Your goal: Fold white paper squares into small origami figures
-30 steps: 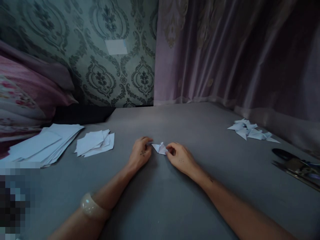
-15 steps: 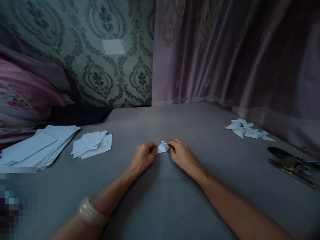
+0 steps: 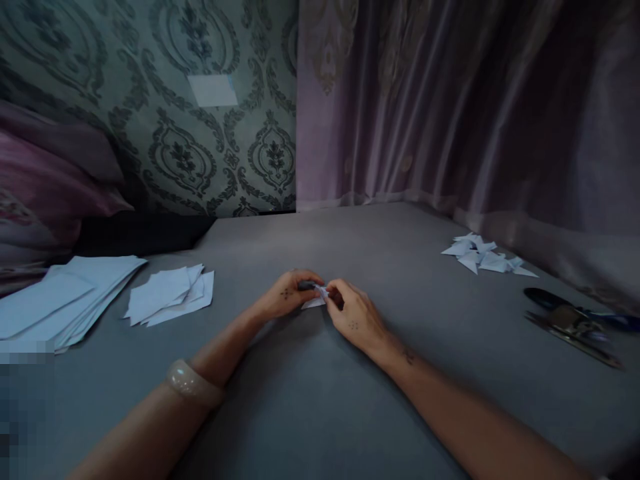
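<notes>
A small piece of folded white paper point(image 3: 315, 303) is pinched between my two hands, low over the grey surface point(image 3: 320, 400). My left hand point(image 3: 293, 293), with a pale bangle point(image 3: 193, 383) further up that arm, closes its thumb and fingers on the paper's left and upper part. From the other side my right hand point(image 3: 353, 313) grips the right edge, fingers curled and pressed together. The fingers cover much of the paper, so its full shape is hidden.
At the left lie a stack of large white sheets point(image 3: 75, 293) and a smaller pile of paper pieces point(image 3: 167, 293). Several folded paper shapes point(image 3: 487, 253) sit at the right, near the curtain point(image 3: 400, 120). Closer, dark-handled scissors point(image 3: 547, 299) lie beside slim tools point(image 3: 575, 340).
My hands have come closer together on the folded paper, and the left fingers now reach over its top. The view has shifted slightly to the right.
</notes>
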`<state>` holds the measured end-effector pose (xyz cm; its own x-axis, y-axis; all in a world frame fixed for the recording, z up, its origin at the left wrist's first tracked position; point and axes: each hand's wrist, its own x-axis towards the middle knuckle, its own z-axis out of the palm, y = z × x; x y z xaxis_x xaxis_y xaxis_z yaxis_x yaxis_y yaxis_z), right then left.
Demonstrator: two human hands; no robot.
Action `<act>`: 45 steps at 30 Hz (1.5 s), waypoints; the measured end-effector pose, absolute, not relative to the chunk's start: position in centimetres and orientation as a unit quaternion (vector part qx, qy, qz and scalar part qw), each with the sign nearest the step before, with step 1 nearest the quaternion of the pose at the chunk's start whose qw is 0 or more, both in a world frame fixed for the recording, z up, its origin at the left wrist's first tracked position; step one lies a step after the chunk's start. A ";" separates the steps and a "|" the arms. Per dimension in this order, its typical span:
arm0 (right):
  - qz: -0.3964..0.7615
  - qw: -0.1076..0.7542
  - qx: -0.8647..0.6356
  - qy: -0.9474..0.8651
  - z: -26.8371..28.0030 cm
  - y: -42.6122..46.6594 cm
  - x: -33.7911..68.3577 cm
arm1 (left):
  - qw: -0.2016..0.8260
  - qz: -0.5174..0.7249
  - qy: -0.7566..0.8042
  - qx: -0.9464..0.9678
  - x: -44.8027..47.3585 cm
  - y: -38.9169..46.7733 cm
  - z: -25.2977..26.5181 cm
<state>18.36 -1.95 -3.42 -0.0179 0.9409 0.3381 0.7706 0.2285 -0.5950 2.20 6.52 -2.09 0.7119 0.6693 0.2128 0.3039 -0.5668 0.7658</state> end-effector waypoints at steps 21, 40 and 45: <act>0.102 0.354 -0.612 -0.700 -3.9 -1.3 18.2 | 0.401 0.244 0.325 0.821 2.6 6.3 -2.7; 0.150 0.390 -0.598 -0.684 -4.3 -0.9 18.3 | 0.343 0.273 0.297 0.848 2.1 6.3 -3.5; 0.154 0.388 -0.600 -0.683 -4.2 -0.9 18.3 | 0.341 0.277 0.277 0.855 2.0 6.5 -3.5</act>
<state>18.31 -0.92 -4.23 0.0195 0.9383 0.3452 0.6998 0.2338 -0.6750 2.04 6.50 -3.51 0.6934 0.6619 0.2848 0.2839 -0.6142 0.7363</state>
